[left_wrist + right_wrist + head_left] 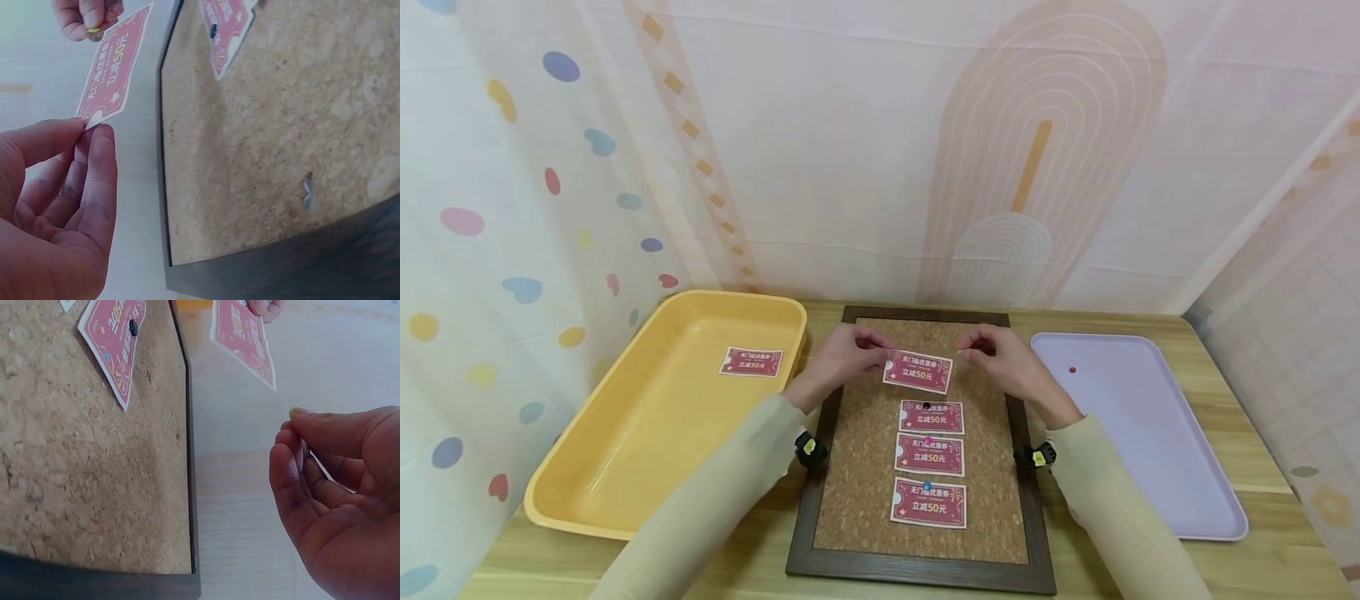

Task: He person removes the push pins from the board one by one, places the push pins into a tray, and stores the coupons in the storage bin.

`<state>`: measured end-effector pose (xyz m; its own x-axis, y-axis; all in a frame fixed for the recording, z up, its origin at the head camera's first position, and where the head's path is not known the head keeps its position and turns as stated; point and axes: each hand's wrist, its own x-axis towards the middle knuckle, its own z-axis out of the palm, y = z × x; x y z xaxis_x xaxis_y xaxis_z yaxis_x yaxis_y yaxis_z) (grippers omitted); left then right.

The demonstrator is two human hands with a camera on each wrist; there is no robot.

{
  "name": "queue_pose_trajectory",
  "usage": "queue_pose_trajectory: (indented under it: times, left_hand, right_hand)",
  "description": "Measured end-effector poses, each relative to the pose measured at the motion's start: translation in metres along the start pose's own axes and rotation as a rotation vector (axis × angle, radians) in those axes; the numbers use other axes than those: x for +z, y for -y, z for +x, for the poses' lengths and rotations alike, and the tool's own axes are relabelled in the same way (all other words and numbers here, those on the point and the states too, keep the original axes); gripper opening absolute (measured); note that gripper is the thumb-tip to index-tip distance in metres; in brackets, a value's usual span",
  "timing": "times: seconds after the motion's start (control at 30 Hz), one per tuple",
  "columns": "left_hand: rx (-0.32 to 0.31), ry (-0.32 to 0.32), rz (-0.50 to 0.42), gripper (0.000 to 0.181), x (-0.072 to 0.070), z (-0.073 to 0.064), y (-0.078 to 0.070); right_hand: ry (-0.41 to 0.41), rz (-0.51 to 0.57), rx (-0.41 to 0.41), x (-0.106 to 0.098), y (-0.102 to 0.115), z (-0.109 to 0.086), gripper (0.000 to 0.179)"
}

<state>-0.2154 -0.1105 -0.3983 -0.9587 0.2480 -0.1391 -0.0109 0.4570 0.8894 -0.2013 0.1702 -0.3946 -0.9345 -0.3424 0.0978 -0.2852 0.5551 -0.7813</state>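
My left hand (842,360) pinches a red paper coupon (917,372) by its left end, between thumb and fingertips, over the upper part of a framed cork board (857,500). Close to the coupon's other end, my right hand (1006,360) holds a small yellow pushpin (294,413) between thumb and forefinger. Below them, three similar coupons sit in a column on the cork: the upper one (943,423) has a black pin, the middle one (929,463) a pink pin, the lower one (928,510) a blue pin.
To the left stands a deep yellow tray (647,442) with one coupon (752,362) in it. A shallow lilac tray (1150,450) on the right holds a red pin (1072,369). A patterned curtain (835,150) hangs behind the wooden table (1225,367).
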Motion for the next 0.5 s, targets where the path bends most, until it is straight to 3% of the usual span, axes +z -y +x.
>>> queue_pose_trajectory:
  times: [0.27, 0.5]
  left_hand:
    - [0.026, -0.001, -0.084, 0.021, -0.015, -0.01, -0.001]
    - [0.064, -0.041, -0.064, 0.02, -0.029, -0.018, -0.001]
  right_hand:
    - [-0.02, -0.011, 0.007, -0.008, 0.002, -0.009, 0.014]
    - [-0.05, -0.045, -0.019, -0.02, 0.001, -0.017, 0.012]
